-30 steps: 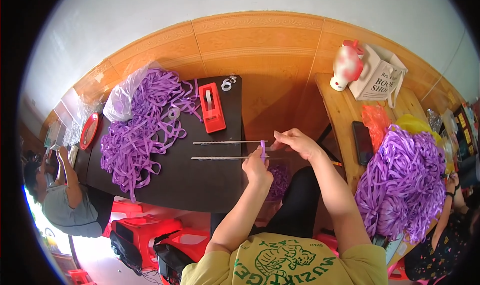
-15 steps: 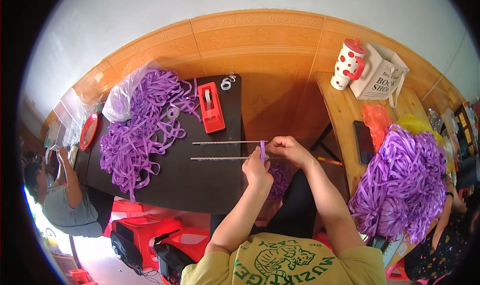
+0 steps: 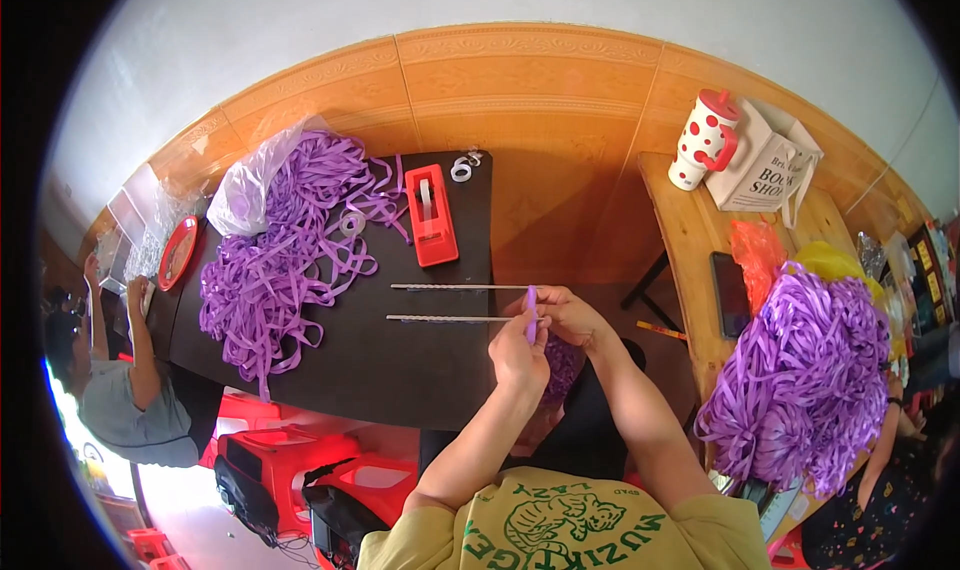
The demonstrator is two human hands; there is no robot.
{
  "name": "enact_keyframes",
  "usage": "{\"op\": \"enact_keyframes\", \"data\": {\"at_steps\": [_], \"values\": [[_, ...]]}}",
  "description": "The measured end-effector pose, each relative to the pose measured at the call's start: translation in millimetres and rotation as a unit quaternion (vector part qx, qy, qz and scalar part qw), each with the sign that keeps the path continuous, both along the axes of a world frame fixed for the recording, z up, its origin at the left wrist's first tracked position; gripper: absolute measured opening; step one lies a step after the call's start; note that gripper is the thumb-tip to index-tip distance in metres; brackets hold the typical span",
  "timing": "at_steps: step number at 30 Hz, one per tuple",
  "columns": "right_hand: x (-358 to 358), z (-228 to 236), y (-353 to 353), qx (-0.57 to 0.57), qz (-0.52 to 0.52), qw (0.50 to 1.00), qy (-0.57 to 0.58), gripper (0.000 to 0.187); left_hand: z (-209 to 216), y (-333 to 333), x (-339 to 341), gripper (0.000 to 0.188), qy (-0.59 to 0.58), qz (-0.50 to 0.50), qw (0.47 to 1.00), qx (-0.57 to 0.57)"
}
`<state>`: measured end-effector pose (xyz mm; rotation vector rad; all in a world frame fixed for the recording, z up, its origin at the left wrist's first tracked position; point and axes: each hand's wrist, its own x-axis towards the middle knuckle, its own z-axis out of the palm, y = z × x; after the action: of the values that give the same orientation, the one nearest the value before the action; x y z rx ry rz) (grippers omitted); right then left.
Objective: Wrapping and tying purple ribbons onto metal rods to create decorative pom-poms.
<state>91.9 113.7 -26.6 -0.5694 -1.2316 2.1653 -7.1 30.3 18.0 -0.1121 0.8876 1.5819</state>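
Two thin metal rods, the far one [image 3: 455, 287] and the near one [image 3: 450, 318], lie parallel over the black table and reach past its right edge. A purple ribbon [image 3: 531, 298] crosses between their right ends. My left hand [image 3: 518, 360] is closed at the near rod, its fingertips pinching the ribbon. Just to the right, my right hand [image 3: 570, 320] has its fingers bent together at the ribbon and the rod ends; they partly hide what they grip. More purple ribbon [image 3: 562, 368] hangs in a heap below my hands.
On the black table [image 3: 370, 370] lie a heap of purple ribbon [image 3: 270, 270], a red tape dispenser [image 3: 432, 220] and tape rolls [image 3: 461, 170]. The wooden table [image 3: 665, 205] holds a dotted tumbler [image 3: 705, 140], a phone [image 3: 731, 295] and another ribbon pile [image 3: 800, 380]. People sit at both sides.
My right hand has come lower and closer to my left hand, the two now nearly touching at the ribbon. At the far left, the other person's arms have moved apart.
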Motion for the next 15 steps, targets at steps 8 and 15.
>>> {"op": "enact_keyframes", "data": {"at_steps": [8, 15], "values": [[-11, -11, 5, -0.060, 0.031, 0.991, 0.120, 0.017, -10, -1, 5, 0.003, -0.004, 0.053, 0.997, 0.061], [-1, 19, -2, 0.054, -0.182, 0.971, -0.149, 0.013, -13, -2, 8, 0.008, -0.002, 0.081, 0.994, 0.080]]}}
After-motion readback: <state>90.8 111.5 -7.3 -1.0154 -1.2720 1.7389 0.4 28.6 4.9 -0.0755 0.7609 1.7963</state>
